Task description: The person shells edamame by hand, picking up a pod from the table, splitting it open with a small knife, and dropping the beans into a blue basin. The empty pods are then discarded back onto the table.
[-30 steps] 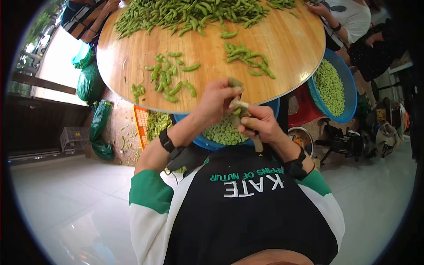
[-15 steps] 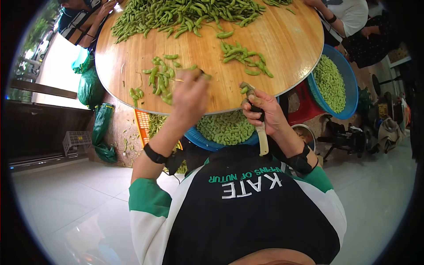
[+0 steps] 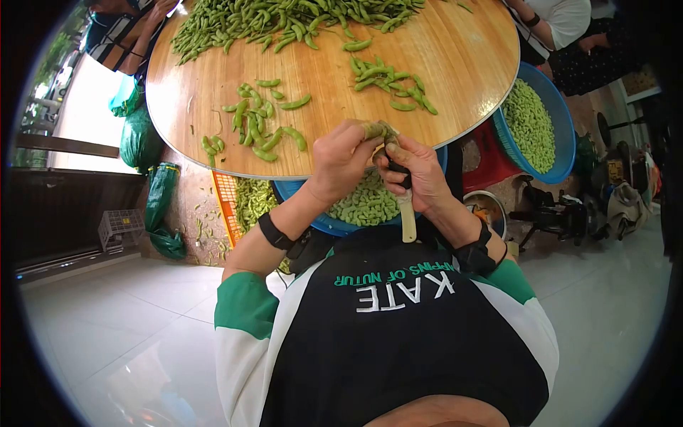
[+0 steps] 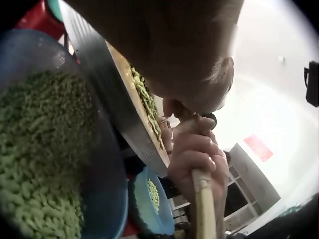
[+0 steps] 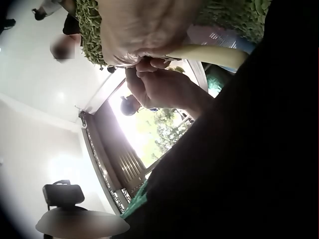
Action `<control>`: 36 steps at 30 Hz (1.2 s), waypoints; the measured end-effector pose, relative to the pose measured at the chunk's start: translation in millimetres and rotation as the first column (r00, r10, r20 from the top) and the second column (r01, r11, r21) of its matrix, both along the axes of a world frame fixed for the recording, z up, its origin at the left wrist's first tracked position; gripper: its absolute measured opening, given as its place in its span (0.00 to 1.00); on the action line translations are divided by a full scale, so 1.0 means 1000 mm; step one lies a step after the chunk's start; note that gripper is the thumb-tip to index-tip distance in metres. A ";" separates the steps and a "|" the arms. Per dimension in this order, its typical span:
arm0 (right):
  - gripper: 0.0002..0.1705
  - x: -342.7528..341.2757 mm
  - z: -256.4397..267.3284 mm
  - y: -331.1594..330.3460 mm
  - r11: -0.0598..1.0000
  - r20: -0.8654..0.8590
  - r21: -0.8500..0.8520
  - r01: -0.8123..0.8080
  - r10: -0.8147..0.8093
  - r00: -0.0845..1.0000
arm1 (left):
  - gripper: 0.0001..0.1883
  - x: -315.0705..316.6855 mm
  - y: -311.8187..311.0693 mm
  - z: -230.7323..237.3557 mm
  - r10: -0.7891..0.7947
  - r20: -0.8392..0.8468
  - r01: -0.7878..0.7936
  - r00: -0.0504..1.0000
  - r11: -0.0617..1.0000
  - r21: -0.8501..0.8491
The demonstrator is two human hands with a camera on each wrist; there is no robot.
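Note:
In the head view, my right hand (image 3: 423, 178) grips a tool with a black part and a cream-coloured handle (image 3: 408, 217) that points down toward the apron. The handle also shows in the left wrist view, below the curled fingers. My left hand (image 3: 340, 162) is beside it with fingers bent, thumb and fingertips meeting those of the right hand. Dull greenish-brown coverings show on the fingertips (image 3: 376, 130). I cannot tell what lies between the left fingertips. Under both hands sits a blue basin (image 3: 324, 222) of shelled green soybeans (image 3: 366, 203).
A round wooden table (image 3: 213, 85) bears a large heap of soybean pods (image 3: 277, 21) and smaller groups of pods (image 3: 391, 82). Another blue basin (image 3: 565, 135) of beans stands at right. An orange crate (image 3: 228, 199) is at left. People sit across the table.
My left hand was apart over the pods at the table's left half a second ago; it has come back to the right hand. The right hand keeps its grip on the tool.

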State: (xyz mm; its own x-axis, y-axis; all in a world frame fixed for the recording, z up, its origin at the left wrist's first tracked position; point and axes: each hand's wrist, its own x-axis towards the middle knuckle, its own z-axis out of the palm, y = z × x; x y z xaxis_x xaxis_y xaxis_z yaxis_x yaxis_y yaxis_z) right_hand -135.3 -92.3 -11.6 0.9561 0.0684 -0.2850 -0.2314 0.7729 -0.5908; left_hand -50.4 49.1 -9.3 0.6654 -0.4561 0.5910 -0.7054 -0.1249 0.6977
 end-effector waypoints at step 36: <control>0.10 0.000 0.003 0.010 0.897 0.215 -0.412 0.162 -0.077 0.974 | 0.04 0.008 -0.002 0.007 -0.282 -0.483 0.144 0.829 0.942 -0.304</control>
